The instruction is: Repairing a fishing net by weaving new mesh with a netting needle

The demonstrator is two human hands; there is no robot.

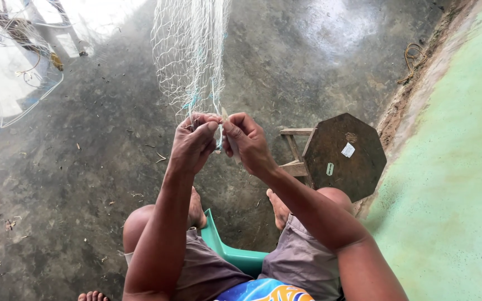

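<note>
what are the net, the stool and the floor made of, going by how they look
The net, pinched by the left hand and right hand, looks like thin pale synthetic line: fine, translucent, knotted mesh. The stool seems to be wood, dark and worn on its eight-sided top, with pale bare rails. The floor looks like smoothed concrete: grey, mottled, with a dull sheen.

The left hand and right hand meet at the centre, both pinching the lower edge of a pale fishing net that hangs down from twelve o'clock. At three o'clock stands an octagonal wooden stool on the dark concrete floor; a green chair shows at six o'clock between the knees
</note>
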